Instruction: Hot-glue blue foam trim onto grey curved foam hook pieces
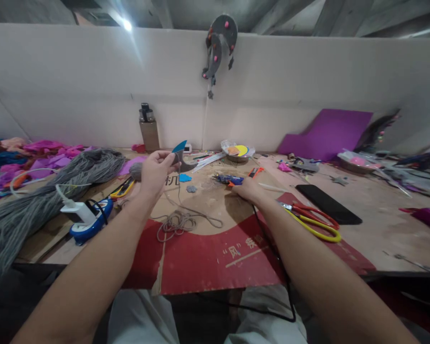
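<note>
My left hand is raised over the table, its fingers pinched on a curved, pointed crescent piece, grey with a blue tip. Grey yarn hangs from that piece down to a loose tangle on the cardboard. My right hand is closed around a blue glue gun, low over the cardboard, with its nozzle pointing left. A black cord runs from it toward the table's front edge. Between the hands lie a blue cloud-shaped cutout and a small grey cutout.
Red-and-yellow scissors and a black phone lie right of my right forearm. A thick grey yarn hank and a blue power strip are at left. Behind stand a bowl and purple sheets. Red-printed cardboard covers the front.
</note>
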Motion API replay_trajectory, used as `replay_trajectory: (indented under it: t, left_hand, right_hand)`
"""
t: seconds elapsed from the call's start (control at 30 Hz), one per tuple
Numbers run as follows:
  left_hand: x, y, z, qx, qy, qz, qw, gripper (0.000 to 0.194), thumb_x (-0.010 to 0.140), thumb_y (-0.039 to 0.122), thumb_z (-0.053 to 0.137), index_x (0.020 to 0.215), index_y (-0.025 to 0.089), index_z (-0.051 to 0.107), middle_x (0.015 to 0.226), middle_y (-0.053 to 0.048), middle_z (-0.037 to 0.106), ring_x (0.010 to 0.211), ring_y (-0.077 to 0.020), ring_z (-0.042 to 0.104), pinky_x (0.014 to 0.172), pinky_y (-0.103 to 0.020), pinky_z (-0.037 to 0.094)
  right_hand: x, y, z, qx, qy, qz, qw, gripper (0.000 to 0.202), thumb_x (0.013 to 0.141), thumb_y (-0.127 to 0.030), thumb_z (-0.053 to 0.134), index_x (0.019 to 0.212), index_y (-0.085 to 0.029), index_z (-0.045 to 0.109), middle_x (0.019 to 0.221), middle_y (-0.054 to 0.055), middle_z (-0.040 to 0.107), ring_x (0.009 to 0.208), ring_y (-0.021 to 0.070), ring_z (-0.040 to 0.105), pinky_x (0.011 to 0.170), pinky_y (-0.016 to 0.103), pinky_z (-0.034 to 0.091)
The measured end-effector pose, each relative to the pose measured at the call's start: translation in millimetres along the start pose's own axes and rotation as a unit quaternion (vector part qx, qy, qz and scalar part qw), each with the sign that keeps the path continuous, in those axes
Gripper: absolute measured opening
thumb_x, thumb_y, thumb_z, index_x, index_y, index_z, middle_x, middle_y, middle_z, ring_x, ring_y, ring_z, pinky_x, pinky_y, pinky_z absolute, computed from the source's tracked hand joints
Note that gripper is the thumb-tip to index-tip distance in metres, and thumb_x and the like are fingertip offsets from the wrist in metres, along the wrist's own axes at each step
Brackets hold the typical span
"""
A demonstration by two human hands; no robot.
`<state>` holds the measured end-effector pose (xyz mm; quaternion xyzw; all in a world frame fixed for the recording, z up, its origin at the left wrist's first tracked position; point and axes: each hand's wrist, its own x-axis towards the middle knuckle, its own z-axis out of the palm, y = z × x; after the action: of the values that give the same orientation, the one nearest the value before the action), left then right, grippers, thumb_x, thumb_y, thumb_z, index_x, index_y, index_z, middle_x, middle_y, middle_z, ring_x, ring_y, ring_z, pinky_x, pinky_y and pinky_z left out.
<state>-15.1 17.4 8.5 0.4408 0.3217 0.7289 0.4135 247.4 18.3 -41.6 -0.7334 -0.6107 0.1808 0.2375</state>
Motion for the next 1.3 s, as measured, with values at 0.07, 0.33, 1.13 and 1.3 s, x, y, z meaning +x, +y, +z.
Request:
replay_trajectory:
  t: [0.07, 0.33, 1.13, 1.3]
  left_hand:
    - [1, -2, -0.9, -0.003, -0.013, 0.001, 1.0, 0.017, 0.068, 0.018, 0.076, 0.074, 0.014, 0.06, 0.069, 0.001, 0.065, 0.066, -0.0108, 0.067, 0.074, -0.03, 0.061]
    - [2, -8, -4.6, 0.013, -0.034, -0.018, 0.999, 0.02, 0.066, 0.02, 0.077, 0.077, 0.014, 0.061, 0.069, 0.001, 0.067, 0.064, -0.011, 0.068, 0.072, -0.029, 0.061]
    - [-11, -10, 2.7, 0.084, -0.057, -0.005, 0.995, 0.021, 0.068, 0.026, 0.076, 0.079, 0.016, 0.062, 0.071, -0.001, 0.068, 0.063, -0.0132, 0.067, 0.068, -0.03, 0.059]
    - [-12, -10, 2.8, 0.098, -0.064, -0.001, 0.993, 0.021, 0.069, 0.028, 0.076, 0.079, 0.016, 0.062, 0.072, 0.0, 0.069, 0.064, -0.0131, 0.067, 0.07, -0.031, 0.059]
  right_hand:
    - [2, -2, 0, 0.035, 0.008, 0.021, 0.999, 0.009, 0.07, -0.025, 0.061, 0.069, -0.017, 0.06, 0.057, 0.005, 0.057, 0.057, 0.0204, 0.057, 0.052, 0.029, 0.041]
    - [-28, -38, -3, 0.343, 0.08, -0.136, 0.926, 0.035, 0.067, -0.021, 0.055, 0.101, -0.023, 0.049, 0.081, -0.001, 0.059, 0.065, 0.0145, 0.058, 0.062, 0.027, 0.049]
    - [-63, -55, 4, 0.252, 0.06, -0.373, 0.891, 0.022, 0.09, -0.032, 0.053, 0.109, -0.021, 0.055, 0.105, 0.01, 0.065, 0.093, 0.0235, 0.059, 0.085, 0.043, 0.048]
    - [-65, -55, 4, 0.243, 0.056, -0.362, 0.898, 0.02, 0.09, -0.032, 0.053, 0.107, -0.021, 0.055, 0.103, 0.01, 0.066, 0.091, 0.0233, 0.06, 0.084, 0.042, 0.048]
